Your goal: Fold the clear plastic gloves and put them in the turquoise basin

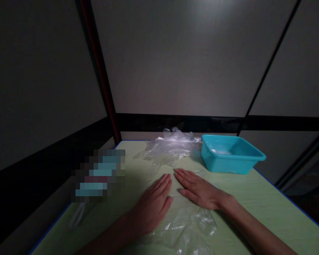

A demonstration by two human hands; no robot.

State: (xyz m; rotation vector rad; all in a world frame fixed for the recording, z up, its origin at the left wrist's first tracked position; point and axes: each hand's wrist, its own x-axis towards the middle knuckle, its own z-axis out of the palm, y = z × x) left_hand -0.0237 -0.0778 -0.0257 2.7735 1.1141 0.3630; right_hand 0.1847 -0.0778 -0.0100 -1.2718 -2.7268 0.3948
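A clear plastic bag (186, 226) lies spread on the pale green table (268, 209), its crinkled part nearest me. My left hand (155, 202) rests flat on it with the fingers stretched forward and the thumb apart. Flat too is my right hand (198, 189), just right of the left one, fingers pointing inward and thumb apart. The two hands do not touch, and neither grips anything. Beyond them a heap of crumpled clear plastic (172, 145) sits at the table's far edge.
A turquoise plastic basin (228, 164) stands at the back right, with something pale inside. On the left lies a pixelated object (99, 175) with a whitish strap (78, 214) near it. Grey wall panels (175, 63) rise behind the table.
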